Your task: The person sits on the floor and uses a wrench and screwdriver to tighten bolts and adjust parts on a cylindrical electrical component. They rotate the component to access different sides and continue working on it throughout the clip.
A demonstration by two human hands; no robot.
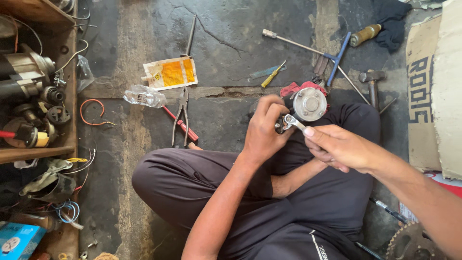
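Observation:
I sit cross-legged on a concrete floor. My left hand (263,130) grips the dark body of a small starter motor (308,103), whose round silver end cap faces up. My right hand (337,147) holds a small silver wrench (292,122), and its ring end sits on a fitting at the motor's side, between my two hands. A red rag (294,88) lies under the motor.
Pliers (182,113), a red-handled tool (180,125), a yellow packet (169,73), a plastic bag (143,96), a yellow screwdriver (273,74), a blue T-handle wrench (332,55) and a hammer (371,82) lie on the floor. Left is a wooden shelf (70,96) of motor parts; right is cardboard (433,86).

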